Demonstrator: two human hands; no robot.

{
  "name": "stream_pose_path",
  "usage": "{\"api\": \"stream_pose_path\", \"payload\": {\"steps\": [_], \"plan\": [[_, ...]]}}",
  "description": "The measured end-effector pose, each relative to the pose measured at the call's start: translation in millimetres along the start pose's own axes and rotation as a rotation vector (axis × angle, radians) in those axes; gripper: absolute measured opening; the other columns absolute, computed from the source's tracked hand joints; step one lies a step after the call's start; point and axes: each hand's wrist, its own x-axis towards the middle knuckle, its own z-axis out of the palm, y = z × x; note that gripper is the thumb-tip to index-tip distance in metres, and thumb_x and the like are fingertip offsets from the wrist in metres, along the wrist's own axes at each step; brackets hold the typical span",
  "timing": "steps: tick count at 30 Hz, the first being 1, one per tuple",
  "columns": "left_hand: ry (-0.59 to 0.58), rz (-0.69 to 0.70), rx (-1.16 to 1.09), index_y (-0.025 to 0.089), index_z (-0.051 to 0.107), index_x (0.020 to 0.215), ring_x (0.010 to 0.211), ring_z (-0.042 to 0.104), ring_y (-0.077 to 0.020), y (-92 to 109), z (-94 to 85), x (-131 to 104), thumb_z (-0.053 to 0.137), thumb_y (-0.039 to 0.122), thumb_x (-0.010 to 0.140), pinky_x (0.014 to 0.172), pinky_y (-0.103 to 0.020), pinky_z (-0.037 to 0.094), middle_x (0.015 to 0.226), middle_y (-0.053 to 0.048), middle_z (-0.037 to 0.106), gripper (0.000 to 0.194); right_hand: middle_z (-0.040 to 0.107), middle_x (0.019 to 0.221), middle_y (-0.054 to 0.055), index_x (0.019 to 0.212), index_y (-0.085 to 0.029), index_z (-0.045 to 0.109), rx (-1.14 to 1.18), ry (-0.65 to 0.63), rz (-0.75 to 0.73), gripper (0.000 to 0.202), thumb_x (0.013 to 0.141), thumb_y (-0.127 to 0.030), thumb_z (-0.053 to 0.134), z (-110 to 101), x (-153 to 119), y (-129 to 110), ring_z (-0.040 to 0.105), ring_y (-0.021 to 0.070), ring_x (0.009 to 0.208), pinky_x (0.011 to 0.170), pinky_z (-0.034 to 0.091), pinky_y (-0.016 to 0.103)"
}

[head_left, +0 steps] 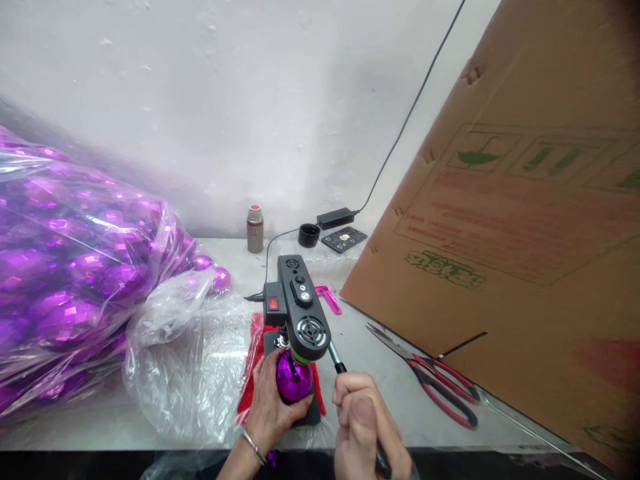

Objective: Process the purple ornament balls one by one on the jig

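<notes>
My left hand (pixel 269 400) is wrapped round a shiny purple ball (pixel 294 377) with a faceted look, a silver bangle at the wrist. The ball sits under the front end of a small black hand-press machine (pixel 300 300) with a red switch on its side. My right hand (pixel 367 420) is closed round the black grip of the machine's metal lever (pixel 336 355), angled down toward me. Beneath the machine lies a red cloth or sheet (pixel 246 393). The contact between ball and machine head is partly hidden.
On the left bulges a clear plastic bag (pixel 75 267) of purple balls. Red-black scissors (pixel 440 387) lie at right by a large cardboard box (pixel 500 220). Behind stand a flask (pixel 255 230), black cup (pixel 309 235), power adapter (pixel 336 217) and dark flat card (pixel 344 239).
</notes>
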Motion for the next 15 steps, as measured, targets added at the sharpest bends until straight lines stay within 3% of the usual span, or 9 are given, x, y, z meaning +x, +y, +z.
{"api": "stream_pose_path", "payload": {"steps": [15], "plan": [[-0.014, 0.002, 0.008, 0.017, 0.062, 0.134, 0.127, 0.065, -0.0449, -4.7, 1.9, -1.5, 0.085, 0.043, 0.067, 0.112, -0.069, 0.049, 0.132, -0.019, 0.072, 0.076, 0.053, 0.065, -0.003, 0.069, -0.021, 0.05, -0.003, -0.02, -0.006, 0.041, 0.11, -0.019, 0.048, -5.7, -9.4, 7.0, 0.05, 0.0098, 0.056, 0.054, 0.037, 0.026]]}}
